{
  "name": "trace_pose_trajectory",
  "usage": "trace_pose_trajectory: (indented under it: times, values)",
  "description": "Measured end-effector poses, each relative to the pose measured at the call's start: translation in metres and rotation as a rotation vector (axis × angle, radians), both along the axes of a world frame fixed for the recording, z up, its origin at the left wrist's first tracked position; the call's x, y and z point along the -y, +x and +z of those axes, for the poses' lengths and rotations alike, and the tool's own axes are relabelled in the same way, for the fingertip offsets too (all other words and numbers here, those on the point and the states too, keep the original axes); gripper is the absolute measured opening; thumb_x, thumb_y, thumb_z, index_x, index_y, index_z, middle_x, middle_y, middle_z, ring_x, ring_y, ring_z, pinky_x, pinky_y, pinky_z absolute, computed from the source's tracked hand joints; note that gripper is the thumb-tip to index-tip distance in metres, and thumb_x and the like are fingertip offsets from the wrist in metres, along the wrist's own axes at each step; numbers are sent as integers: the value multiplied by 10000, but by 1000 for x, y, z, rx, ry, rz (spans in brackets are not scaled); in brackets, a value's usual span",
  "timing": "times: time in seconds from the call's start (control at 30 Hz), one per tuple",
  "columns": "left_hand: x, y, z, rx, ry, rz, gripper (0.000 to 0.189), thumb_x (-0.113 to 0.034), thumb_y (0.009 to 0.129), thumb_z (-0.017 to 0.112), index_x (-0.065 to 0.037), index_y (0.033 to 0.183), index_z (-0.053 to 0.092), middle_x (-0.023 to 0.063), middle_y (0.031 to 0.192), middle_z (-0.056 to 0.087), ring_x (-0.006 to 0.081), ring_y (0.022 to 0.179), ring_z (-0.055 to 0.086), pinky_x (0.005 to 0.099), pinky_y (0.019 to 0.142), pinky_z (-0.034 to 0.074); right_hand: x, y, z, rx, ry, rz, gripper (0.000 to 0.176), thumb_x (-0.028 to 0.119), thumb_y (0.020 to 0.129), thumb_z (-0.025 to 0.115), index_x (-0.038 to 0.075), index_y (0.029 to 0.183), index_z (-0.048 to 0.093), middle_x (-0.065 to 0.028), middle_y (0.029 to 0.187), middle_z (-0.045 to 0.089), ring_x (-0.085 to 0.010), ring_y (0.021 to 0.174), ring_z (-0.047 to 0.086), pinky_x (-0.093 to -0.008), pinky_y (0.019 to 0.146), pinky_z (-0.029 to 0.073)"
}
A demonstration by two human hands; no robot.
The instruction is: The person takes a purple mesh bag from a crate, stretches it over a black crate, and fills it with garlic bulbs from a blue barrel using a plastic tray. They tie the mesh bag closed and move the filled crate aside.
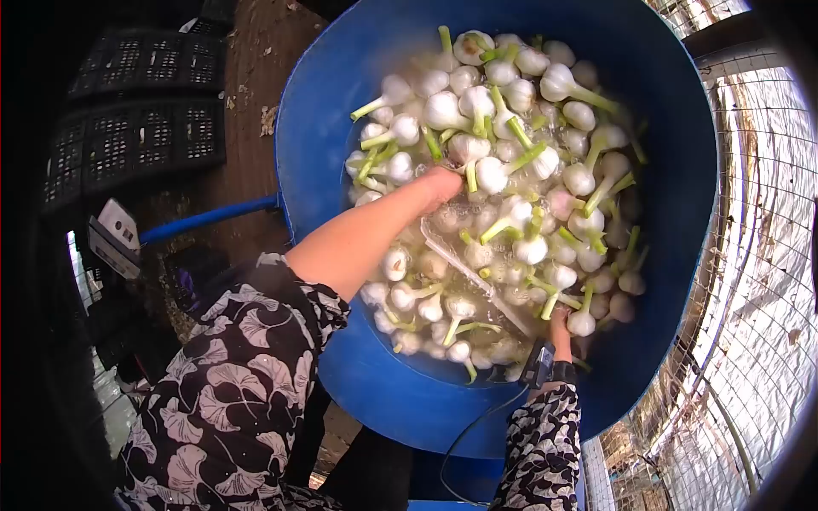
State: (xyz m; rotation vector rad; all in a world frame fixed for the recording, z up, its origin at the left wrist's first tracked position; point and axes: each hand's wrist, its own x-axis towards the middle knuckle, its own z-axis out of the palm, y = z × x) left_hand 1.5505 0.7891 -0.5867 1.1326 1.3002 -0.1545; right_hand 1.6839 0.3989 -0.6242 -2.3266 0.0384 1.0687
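Many white garlic bulbs [492, 175] with green stems float in cloudy water inside a large blue tub [319, 128]. My left hand [443, 186] reaches into the water at the left of the middle, its fingers hidden under bulbs and water. Near the tub's lower right side, my right hand [560, 330] is partly sunk among the bulbs, beside one with a green stem; its fingers are mostly hidden. A pale, thin strip [477, 279] lies slantwise in the water between the two hands. A small black device [538, 364] with a cable sits at my right wrist.
Black slatted crates [141, 136] stand at the upper left. A blue bar [209, 219] runs from the tub's left side to a white and grey box [118, 234]. Wire mesh [741, 255] lines the right side, close to the tub's rim.
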Motion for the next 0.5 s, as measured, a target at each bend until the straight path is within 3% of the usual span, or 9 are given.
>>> trace_pose_trajectory:
  times: [0.03,0.1,0.17,0.2,0.3,0.37,0.43,0.47,0.5]
  values:
    - [6,-17,-30,225,16,102,306,-139,708,553,11,974,578,132,974,578,214,870,533,309,747,413,2,-2,-2,14,-3,7,159,172,747,513,24,781,560,-132,739,589,-257,635,549,-374,553,430]
    - [6,-23,22,25,-33,50,318,-185,713,585,-4,975,584,128,989,574,208,903,523,305,756,413,-1,-3,-1,35,-14,31,152,159,753,507,22,791,561,-132,749,589,-256,649,549,-372,565,431]
    - [12,-17,52,232,31,135,389,-237,690,632,-11,1001,573,129,1001,568,199,920,517,298,770,411,-12,0,5,86,-24,57,146,146,758,502,20,801,562,-131,760,589,-255,662,550,-371,576,431]
    - [9,-16,55,282,317,68,452,-268,665,669,-9,1019,557,114,996,572,188,909,520,294,775,416,-18,1,9,118,-27,79,143,140,761,499,19,806,562,-131,765,588,-254,669,550,-370,581,432]
    - [6,-9,72,14,225,114,423,-238,681,659,-21,1028,550,94,981,579,181,883,532,298,773,425,-28,-3,26,267,-115,224,137,120,768,491,17,821,563,-130,780,588,-253,690,550,-368,598,433]
    - [1,-9,103,163,219,124,335,-142,692,614,-42,1007,563,83,976,582,176,890,534,294,781,431,-37,-10,43,401,-190,327,134,108,774,485,15,831,564,-130,790,588,-251,703,550,-367,609,433]
    - [-3,-22,91,244,43,151,344,-38,691,541,-66,1032,573,85,979,585,171,875,540,286,775,437,-56,-20,68,498,-90,189,133,95,779,480,13,840,564,-129,800,587,-250,717,551,-365,621,434]
    - [-2,-17,124,186,66,127,446,68,675,458,-94,1074,575,68,982,592,153,845,547,270,752,448,-72,-28,90,482,287,-161,132,93,792,475,-10,843,540,-125,789,575,-235,665,535,-352,610,428]
    - [-1,-16,148,185,66,135,446,68,675,458,-94,1074,575,68,982,592,153,845,547,270,752,448,-89,-30,121,410,190,-192,179,94,797,477,-40,908,521,-120,844,579,-210,694,547,-327,637,439]
